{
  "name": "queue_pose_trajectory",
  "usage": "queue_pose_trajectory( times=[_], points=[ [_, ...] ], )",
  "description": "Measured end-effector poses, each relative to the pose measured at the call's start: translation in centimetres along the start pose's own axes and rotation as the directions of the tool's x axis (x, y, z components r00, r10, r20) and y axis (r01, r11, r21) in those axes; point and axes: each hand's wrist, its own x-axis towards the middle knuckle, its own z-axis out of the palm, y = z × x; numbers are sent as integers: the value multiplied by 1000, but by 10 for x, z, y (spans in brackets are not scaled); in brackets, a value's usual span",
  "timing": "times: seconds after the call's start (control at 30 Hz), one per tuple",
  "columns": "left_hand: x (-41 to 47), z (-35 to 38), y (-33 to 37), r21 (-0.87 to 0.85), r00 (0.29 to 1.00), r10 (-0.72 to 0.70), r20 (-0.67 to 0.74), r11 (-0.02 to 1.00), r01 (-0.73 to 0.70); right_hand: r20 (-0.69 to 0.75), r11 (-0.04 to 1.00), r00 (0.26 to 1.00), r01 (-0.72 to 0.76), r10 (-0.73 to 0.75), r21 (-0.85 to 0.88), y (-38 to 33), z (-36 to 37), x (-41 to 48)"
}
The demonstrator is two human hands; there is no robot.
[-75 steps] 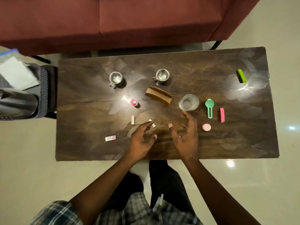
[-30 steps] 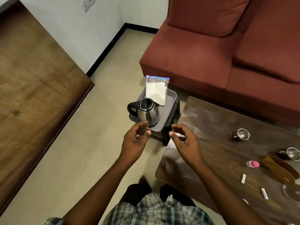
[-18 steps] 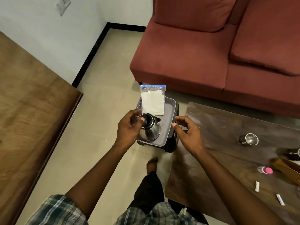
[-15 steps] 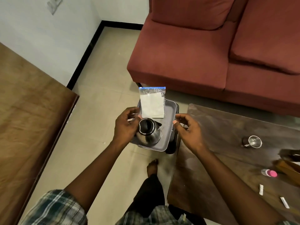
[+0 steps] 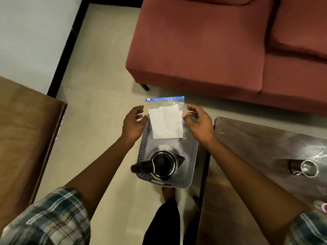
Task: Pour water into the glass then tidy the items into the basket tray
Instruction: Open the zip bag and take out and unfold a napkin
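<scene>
Half a second before, our left hand had been down at the kettle and our right hand beside the tray's right rim. Now both had moved forward to the far end of the tray and flanked the bag, left hand at its left edge, right hand at its right. Both hands were wide, fingers loosely curved and apart, gripping nothing that we could see. The thumbs lay right at the bag's edges, but we could not tell whether they touched it. With the left hand gone from it, the kettle showed whole. It stood upright in the near half of the grey perforated tray, steel-bodied, its mouth uncovered and dark inside, its black handle reaching out over the left rim and its spout pointing right. The bag was clear with a blue seal along its far edge and a white folded sheet inside. It lay over the tray's far end and jutted past it. The tray sat just beside the left end of the dark table, on which a steel cup stood well apart from our hands. The red sofa lay beyond.
</scene>
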Motion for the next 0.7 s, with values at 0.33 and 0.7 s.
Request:
queue_pose_trajectory(
  times=[0.33,0.7],
  points=[
    [67,41,-10,-219,964,-235,121,941,257,77,979,978,-191,196,-70,35,41,72],
    [28,33,-7,-168,994,-103,-47,981,94,25,987,987,-160,160,-5,48,31,54]
  ],
)
